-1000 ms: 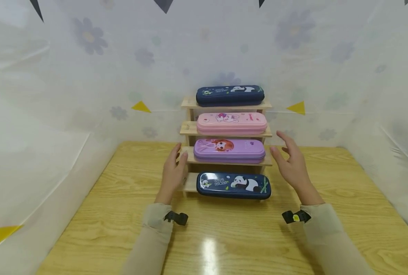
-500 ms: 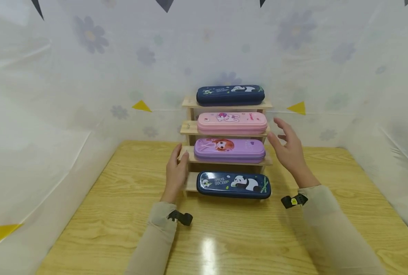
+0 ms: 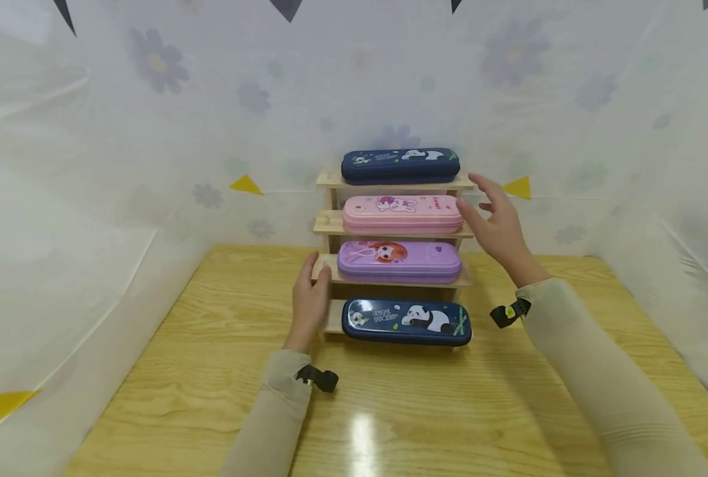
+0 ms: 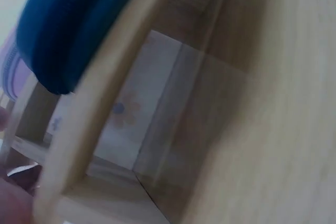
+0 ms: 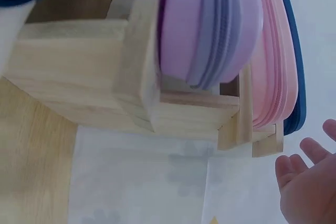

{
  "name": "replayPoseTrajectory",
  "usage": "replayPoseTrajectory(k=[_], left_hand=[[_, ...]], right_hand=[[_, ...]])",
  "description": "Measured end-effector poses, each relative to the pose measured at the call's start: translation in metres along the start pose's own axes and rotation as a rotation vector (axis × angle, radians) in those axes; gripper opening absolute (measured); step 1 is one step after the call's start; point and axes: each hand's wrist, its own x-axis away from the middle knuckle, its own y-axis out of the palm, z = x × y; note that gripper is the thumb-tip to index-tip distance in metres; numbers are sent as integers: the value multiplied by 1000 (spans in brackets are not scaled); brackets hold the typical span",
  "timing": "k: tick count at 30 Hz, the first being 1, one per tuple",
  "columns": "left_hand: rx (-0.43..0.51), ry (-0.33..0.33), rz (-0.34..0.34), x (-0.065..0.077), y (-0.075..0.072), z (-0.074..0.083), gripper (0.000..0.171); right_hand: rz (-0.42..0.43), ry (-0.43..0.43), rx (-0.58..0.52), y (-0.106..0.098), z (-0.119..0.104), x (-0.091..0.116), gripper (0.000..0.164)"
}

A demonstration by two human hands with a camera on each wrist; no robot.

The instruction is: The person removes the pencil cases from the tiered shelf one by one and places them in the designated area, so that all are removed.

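A stepped wooden rack (image 3: 329,223) bears several pencil cases, one per step. Top and bottom are a dark blue panda case (image 3: 400,167) and another dark blue panda case (image 3: 404,322). Between them lie a pink rabbit case (image 3: 403,213) and a purple case (image 3: 413,260) with a red-haired girl. My left hand (image 3: 309,301) is at the rack's left side, its fingertips overlapping the end of the purple case's step. My right hand (image 3: 497,228), fingers extended and holding nothing, is by the right end of the pink case, its index finger level with the top step.
The rack stands on a wood-grain table (image 3: 193,371) towards its back edge. White flowered sheeting (image 3: 270,119) encloses the back and sides. Black wrist straps with small devices sit on both forearms.
My right hand has risen and moved slightly inward, from beside the purple case to beside the pink one. My left hand has shifted slightly right, against the rack. The cases stay put.
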Motion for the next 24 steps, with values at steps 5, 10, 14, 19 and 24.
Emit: replayPoseTrajectory(k=[5,10,14,19,24], left_hand=[[3,-23,-32,3,1,-4,54],[-11,15,-43,2,3,-5,53],[-37,20,-36,0,4,-7,53],[-52,17,-30,0,3,-12,53],[-28,-16,-19,4,1,-15,53]], right_hand=[[-15,1,-2,-4,-3,-15,62],[1,-26,13,-8,-4,-26,62],[11,-45,40,-7,-4,-35,62],[-33,12,90,-2,-9,-49,71],[-128,79,56,3,-12,-61,82]])
